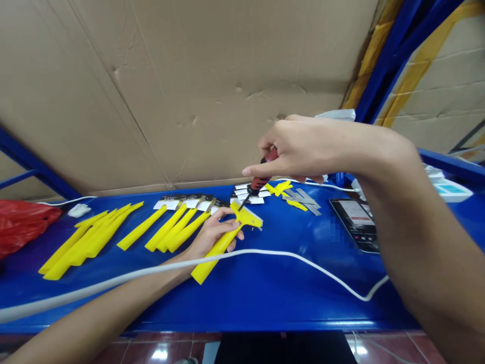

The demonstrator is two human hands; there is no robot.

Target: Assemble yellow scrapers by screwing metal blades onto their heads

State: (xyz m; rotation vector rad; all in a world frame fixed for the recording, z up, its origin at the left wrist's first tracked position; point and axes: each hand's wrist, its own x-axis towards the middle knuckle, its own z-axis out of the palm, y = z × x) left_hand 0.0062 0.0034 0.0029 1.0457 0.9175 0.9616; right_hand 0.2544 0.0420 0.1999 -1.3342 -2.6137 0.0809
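Note:
My left hand (215, 230) is closed around a yellow scraper (215, 253), near its wide head. The scraper's handle slants down toward the front edge. My right hand (288, 149) grips a screwdriver (259, 183) with a red and black handle, its shaft pointing down at the scraper's head. The tip meets the head, though the exact contact spot is too small to make out. Left of my left hand lie several yellow scraper handles (142, 227), some beside black and white printed cards (170, 201). Beyond the scraper are small yellow pieces (281, 188) and grey metal blades (305, 199).
A white cable (273, 252) runs across in front, passing over my left forearm in view. On the blue shelf (265, 298), a phone (354, 222) lies at right and a red plastic bag (26, 225) at far left. Cardboard (189, 91) stands behind.

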